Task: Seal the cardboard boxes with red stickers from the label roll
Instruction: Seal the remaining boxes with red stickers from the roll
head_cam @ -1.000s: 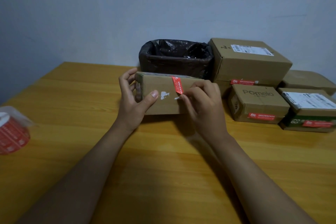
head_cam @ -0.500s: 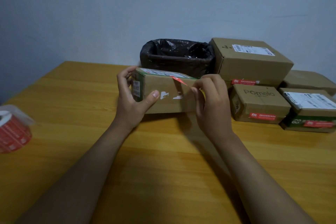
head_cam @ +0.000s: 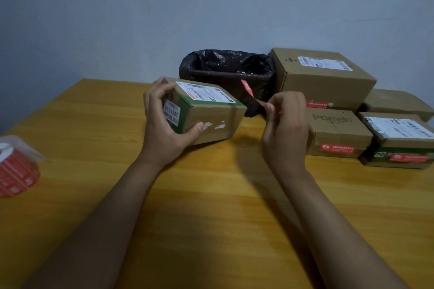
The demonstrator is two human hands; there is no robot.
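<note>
L hand [head_cam: 164, 129] clamps box [head_cam: 206, 115] mid-frame; R grip [head_cam: 285, 124] pinches red sticker [head_cam: 247, 88]. Lay sticker across seam, press flat w/ thumb.

Your table [head_cam: 211, 218] is wood or a wood-look top, yellow-orange, smooth, with a soft sheen and long grain lines. The box in your left hand [head_cam: 206, 115] is plain brown cardboard, matt, with white torn patches on its front where the paper skin is gone; it carries white paper labels and a green printed band. The red sticker [head_cam: 247, 88] you pinch looks thin and a little glossy. The label roll [head_cam: 16, 171] has red stickers with a clear shiny plastic film around them. The bin liner [head_cam: 225, 65] is black plastic, wrinkled and glossy. The stacked boxes [head_cam: 324, 77] are matt brown cardboard too. The wall [head_cam: 211, 7] is matt painted.
</note>
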